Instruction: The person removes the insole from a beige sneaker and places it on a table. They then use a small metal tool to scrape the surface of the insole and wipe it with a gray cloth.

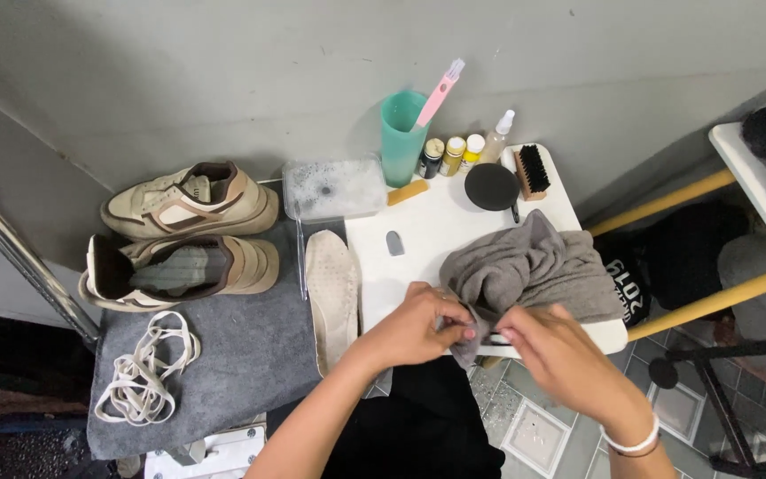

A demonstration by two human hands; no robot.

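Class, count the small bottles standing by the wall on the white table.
4: dark bottle, two yellowish bottles, then a spray bottle, in a row beside the green cup. More may be hidden behind.

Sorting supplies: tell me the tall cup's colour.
Teal green cup, clearest in the head view.

Both hands, left hand [418, 326] and right hand [553, 348], pinch the grey cloth [529, 270] at the white bench [418, 239] edge, beside an insole [332, 297].

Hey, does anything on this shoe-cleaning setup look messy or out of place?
Mostly orderly. One insole lies across the gap between the grey mat and white table, and the laces sit in a loose tangle.
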